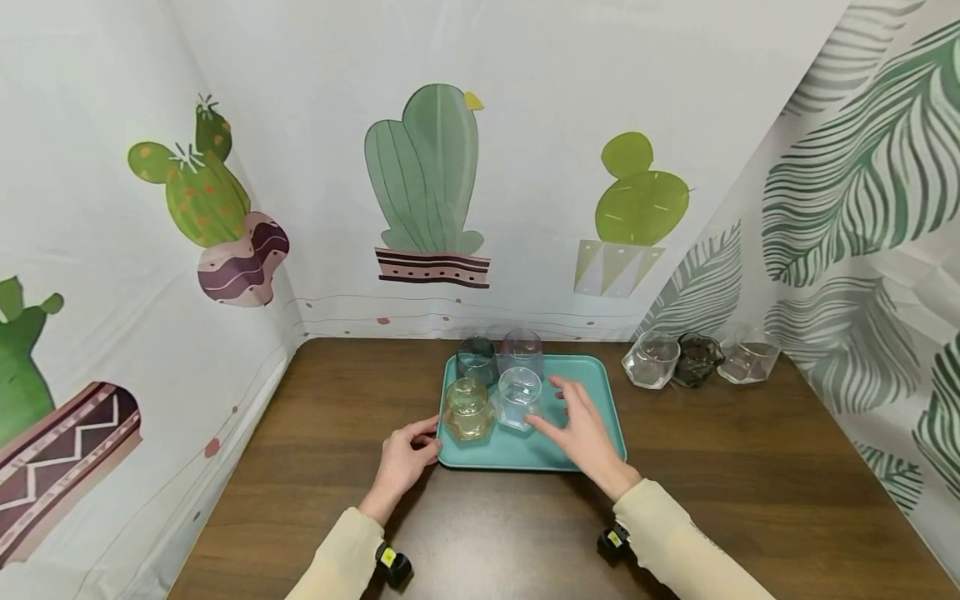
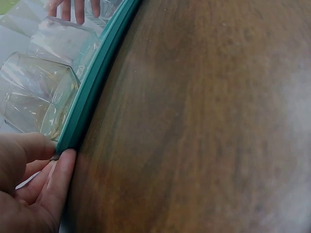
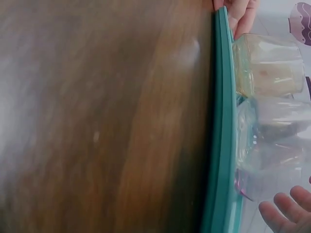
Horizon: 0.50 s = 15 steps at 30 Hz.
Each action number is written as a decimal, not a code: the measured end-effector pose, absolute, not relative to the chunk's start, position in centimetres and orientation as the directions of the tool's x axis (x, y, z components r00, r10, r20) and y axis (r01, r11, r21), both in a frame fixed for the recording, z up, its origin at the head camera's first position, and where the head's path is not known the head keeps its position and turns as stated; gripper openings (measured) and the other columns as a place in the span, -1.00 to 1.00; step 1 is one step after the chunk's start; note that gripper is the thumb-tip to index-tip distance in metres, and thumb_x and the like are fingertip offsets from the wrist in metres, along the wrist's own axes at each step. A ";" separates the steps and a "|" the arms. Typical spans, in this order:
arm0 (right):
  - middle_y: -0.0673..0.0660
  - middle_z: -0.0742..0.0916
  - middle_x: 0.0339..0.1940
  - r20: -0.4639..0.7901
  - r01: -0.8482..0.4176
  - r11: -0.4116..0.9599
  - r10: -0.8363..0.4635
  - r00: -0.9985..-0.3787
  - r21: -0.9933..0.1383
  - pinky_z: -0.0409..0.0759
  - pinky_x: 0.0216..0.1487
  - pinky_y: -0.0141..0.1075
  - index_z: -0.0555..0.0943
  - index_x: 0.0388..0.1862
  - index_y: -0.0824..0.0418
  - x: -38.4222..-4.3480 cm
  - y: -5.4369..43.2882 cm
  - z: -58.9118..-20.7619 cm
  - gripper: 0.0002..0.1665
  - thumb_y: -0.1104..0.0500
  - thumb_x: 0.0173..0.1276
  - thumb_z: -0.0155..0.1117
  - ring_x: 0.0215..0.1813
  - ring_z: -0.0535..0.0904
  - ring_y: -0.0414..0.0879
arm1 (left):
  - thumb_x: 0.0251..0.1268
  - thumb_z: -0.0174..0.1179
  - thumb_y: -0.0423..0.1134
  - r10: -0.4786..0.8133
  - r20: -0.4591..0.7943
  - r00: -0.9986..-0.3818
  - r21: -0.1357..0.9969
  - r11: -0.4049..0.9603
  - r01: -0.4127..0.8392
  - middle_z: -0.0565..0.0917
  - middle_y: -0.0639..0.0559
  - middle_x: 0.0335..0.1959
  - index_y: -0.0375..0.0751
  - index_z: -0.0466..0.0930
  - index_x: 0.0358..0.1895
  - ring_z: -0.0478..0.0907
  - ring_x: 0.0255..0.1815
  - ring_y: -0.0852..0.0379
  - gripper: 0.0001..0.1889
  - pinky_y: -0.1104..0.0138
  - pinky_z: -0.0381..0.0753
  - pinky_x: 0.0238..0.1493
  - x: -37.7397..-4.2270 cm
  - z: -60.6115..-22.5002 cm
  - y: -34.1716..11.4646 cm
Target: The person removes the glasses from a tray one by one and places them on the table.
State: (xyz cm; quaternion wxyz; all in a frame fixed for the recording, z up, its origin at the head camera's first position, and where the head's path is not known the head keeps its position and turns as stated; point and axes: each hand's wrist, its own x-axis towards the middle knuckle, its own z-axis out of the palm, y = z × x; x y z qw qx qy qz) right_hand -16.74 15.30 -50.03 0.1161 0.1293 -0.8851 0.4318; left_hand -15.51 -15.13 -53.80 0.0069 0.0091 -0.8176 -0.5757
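Observation:
A teal tray lies on the table with several glasses on its left half. My left hand pinches the tray's near left corner; in the left wrist view the thumb lies at the rim, fingers against the outer side. The yellow-tinted glass stands closest to that hand. Beside it is a clear glass, with a dark grey glass and a pinkish glass behind them. Over the tray, my right hand is spread around the clear glass's right side; its fingers appear apart from the glass.
To the tray's right, near the back edge, stand a clear glass, a dark fluted glass and another clear glass. Behind the wooden table hangs a white cloth printed with cacti and leaves.

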 end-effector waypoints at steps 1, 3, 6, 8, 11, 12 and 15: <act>0.31 0.55 0.31 0.311 -0.326 0.596 -0.132 -0.941 -0.734 0.69 0.15 0.07 0.39 0.49 0.30 -16.8 15.1 -50.1 -0.07 -0.06 0.29 0.58 0.25 0.56 0.22 | 0.25 0.32 -0.54 -0.022 0.005 -1.000 0.941 0.339 -0.003 0.78 -0.24 -0.03 -0.38 0.70 0.21 0.70 -0.17 0.06 -0.58 0.36 0.81 -0.29 -15.5 -53.8 -15.2; 0.32 0.54 0.33 0.289 -0.310 0.598 -0.134 -0.948 -0.739 0.68 0.18 0.07 0.37 0.52 0.29 -17.0 14.8 -50.3 -0.03 -0.08 0.28 0.58 0.28 0.55 0.23 | 0.26 0.32 -0.53 -0.029 -0.006 -1.000 0.942 0.334 -0.015 0.78 -0.23 -0.02 -0.36 0.70 0.21 0.70 -0.16 0.05 -0.58 0.36 0.80 -0.28 -15.5 -53.8 -15.2; 0.33 0.54 0.34 0.264 -0.289 0.601 -0.133 -0.955 -0.745 0.66 0.20 0.07 0.34 0.54 0.27 -17.2 14.4 -50.4 0.01 -0.12 0.27 0.58 0.30 0.54 0.22 | 0.27 0.32 -0.53 -0.026 -0.002 -1.000 0.942 0.336 -0.010 0.78 -0.23 -0.01 -0.37 0.69 0.21 0.70 -0.15 0.04 -0.58 0.36 0.80 -0.27 -15.5 -53.8 -15.2; 0.33 0.53 0.36 0.256 -0.285 0.600 -0.135 -0.957 -0.747 0.66 0.22 0.09 0.33 0.56 0.26 -17.4 14.1 -50.5 0.03 -0.13 0.27 0.58 0.31 0.53 0.22 | 0.26 0.32 -0.53 -0.027 0.000 -1.000 0.943 0.333 -0.009 0.78 -0.24 -0.02 -0.38 0.69 0.21 0.70 -0.15 0.04 -0.58 0.36 0.81 -0.27 -15.5 -53.8 -15.2; 0.34 0.52 0.38 0.256 -0.286 0.595 -0.138 -0.957 -0.751 0.65 0.23 0.12 0.30 0.57 0.28 -17.7 13.7 -50.8 0.05 -0.15 0.28 0.56 0.33 0.52 0.23 | 0.25 0.32 -0.54 -0.029 -0.001 -1.000 0.944 0.331 -0.011 0.78 -0.24 -0.02 -0.38 0.69 0.21 0.70 -0.15 0.04 -0.58 0.36 0.81 -0.27 -15.4 -53.7 -15.2; 0.34 0.51 0.39 0.256 -0.287 0.593 -0.138 -0.957 -0.753 0.65 0.22 0.12 0.30 0.57 0.28 -17.8 13.6 -50.9 0.06 -0.15 0.29 0.56 0.34 0.52 0.23 | 0.25 0.32 -0.54 -0.030 -0.002 -1.000 0.943 0.332 -0.012 0.78 -0.24 -0.03 -0.38 0.69 0.21 0.70 -0.16 0.05 -0.58 0.36 0.81 -0.27 -15.4 -53.7 -15.2; 0.34 0.50 0.41 0.244 -0.273 0.578 -0.129 -0.961 -0.769 0.66 0.20 0.11 0.29 0.58 0.28 -17.9 13.3 -51.0 0.06 -0.15 0.29 0.55 0.34 0.51 0.23 | 0.25 0.31 -0.53 -0.030 -0.005 -1.000 0.942 0.334 -0.014 0.78 -0.23 -0.02 -0.38 0.69 0.21 0.70 -0.16 0.06 -0.57 0.36 0.80 -0.27 -15.4 -53.7 -15.1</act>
